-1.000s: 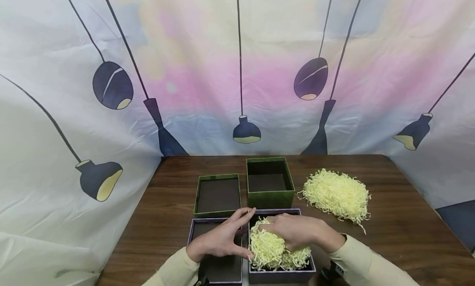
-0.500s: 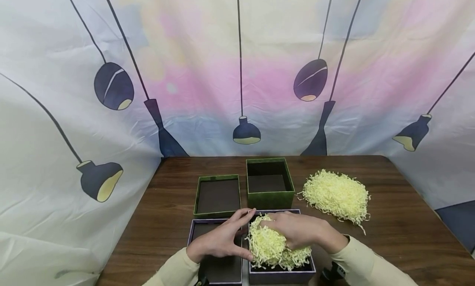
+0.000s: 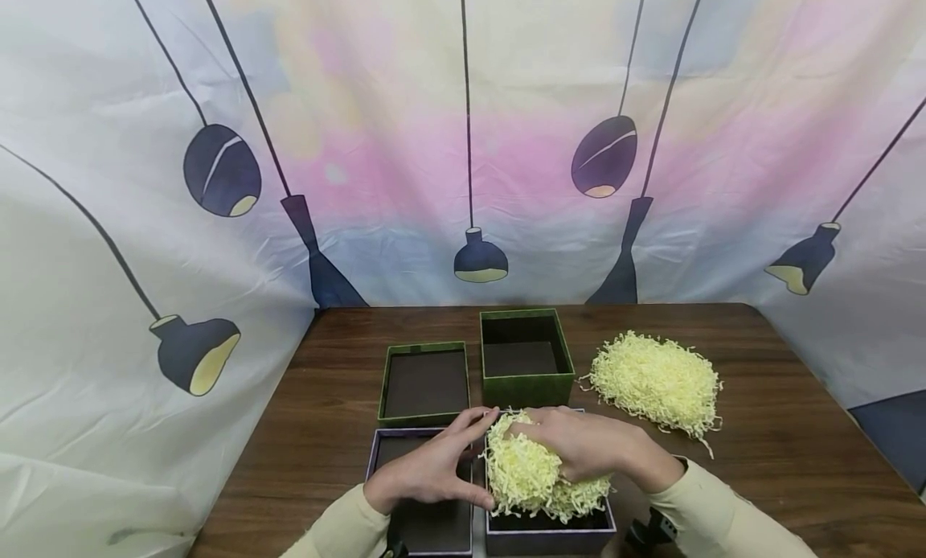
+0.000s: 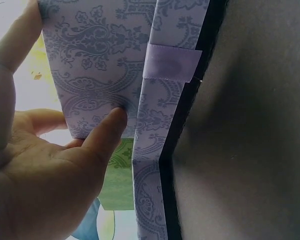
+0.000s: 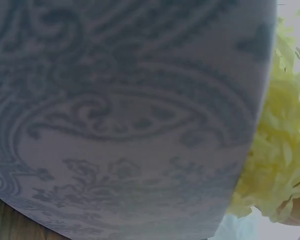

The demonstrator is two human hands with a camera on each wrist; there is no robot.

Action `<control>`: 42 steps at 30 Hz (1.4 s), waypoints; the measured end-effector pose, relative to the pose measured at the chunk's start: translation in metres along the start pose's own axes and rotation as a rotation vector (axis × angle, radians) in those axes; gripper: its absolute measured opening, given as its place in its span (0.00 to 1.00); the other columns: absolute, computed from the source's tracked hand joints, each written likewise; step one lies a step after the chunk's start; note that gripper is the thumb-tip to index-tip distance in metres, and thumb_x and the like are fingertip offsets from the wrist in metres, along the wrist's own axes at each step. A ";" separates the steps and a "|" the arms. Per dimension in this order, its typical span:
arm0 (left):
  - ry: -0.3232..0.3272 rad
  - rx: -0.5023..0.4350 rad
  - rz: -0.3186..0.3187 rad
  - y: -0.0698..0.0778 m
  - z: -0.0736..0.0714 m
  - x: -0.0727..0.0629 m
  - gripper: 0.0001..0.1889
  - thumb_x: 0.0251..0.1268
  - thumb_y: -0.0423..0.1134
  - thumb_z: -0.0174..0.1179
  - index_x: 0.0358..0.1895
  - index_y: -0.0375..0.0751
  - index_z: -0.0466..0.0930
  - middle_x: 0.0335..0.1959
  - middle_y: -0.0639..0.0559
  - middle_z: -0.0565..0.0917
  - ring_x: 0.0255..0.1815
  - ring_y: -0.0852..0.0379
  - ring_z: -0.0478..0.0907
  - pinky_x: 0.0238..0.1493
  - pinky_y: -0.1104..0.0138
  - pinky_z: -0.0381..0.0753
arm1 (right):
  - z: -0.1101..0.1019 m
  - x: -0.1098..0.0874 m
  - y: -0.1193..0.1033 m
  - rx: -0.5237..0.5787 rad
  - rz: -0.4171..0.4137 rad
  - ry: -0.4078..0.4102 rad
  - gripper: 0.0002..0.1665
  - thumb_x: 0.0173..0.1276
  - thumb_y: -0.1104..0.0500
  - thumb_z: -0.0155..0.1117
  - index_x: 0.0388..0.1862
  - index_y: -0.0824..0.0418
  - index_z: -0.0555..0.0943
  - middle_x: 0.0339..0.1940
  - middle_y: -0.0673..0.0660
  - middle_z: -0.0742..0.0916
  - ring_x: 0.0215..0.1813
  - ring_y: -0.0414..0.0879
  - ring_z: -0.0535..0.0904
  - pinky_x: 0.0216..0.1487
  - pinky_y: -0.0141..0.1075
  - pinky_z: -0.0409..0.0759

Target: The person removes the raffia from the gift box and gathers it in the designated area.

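Observation:
A lilac patterned box (image 3: 553, 540) with a dark inside stands at the near middle of the table. Its outer wall (image 5: 125, 150) fills much of the right wrist view. My right hand (image 3: 596, 445) reaches in over it, fingers sunk in a clump of pale yellow shredded paper (image 3: 522, 476), the fingertips hidden. The clump stands above the box's rim. Along the box's left side my left hand (image 3: 432, 465) is spread, thumb near the front of the rim and fingers near the back corner. One finger touches the patterned wall (image 4: 90, 55) in the left wrist view.
Left of the box lies its shallow lilac lid (image 3: 434, 526), inside up. Behind stand a green box (image 3: 531, 387) and its green lid (image 3: 427, 381), both open upward. A loose pile of yellow shredded paper (image 3: 654, 381) lies at the right on the brown table (image 3: 767, 453).
The clump has risen a little in my right hand, showing more of the box's dark inside at the front. My left hand has stayed in place.

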State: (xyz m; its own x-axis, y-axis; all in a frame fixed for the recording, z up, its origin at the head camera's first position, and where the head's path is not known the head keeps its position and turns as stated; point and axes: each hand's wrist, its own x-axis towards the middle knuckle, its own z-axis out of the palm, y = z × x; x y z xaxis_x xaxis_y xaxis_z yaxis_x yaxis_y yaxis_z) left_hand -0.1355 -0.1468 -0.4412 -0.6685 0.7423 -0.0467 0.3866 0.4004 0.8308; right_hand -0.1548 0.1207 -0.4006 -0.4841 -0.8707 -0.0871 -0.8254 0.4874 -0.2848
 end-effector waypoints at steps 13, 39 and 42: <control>0.018 0.040 -0.001 0.001 0.000 -0.001 0.55 0.55 0.54 0.69 0.79 0.57 0.38 0.76 0.51 0.49 0.76 0.47 0.53 0.66 0.64 0.74 | -0.006 -0.004 0.001 0.006 0.003 0.025 0.57 0.38 0.82 0.58 0.69 0.48 0.66 0.64 0.54 0.78 0.63 0.47 0.76 0.61 0.42 0.79; 0.027 0.037 0.006 0.002 0.002 0.000 0.57 0.55 0.47 0.72 0.80 0.53 0.38 0.76 0.50 0.49 0.75 0.46 0.54 0.66 0.67 0.73 | -0.030 -0.029 -0.005 0.012 0.045 0.121 0.56 0.34 0.84 0.56 0.67 0.51 0.69 0.63 0.56 0.79 0.60 0.52 0.78 0.57 0.43 0.82; 0.023 0.033 -0.002 0.002 0.001 0.001 0.56 0.55 0.46 0.72 0.79 0.55 0.38 0.76 0.50 0.49 0.76 0.46 0.54 0.66 0.67 0.73 | -0.033 -0.034 -0.003 0.014 0.072 0.126 0.55 0.35 0.84 0.57 0.66 0.51 0.70 0.63 0.55 0.78 0.60 0.53 0.78 0.56 0.44 0.82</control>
State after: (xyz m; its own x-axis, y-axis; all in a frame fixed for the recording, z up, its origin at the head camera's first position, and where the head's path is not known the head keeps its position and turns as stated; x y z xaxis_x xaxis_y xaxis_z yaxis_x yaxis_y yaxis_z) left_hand -0.1349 -0.1447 -0.4402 -0.6834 0.7292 -0.0356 0.4055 0.4197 0.8120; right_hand -0.1454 0.1505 -0.3647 -0.5756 -0.8177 0.0124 -0.7833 0.5469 -0.2956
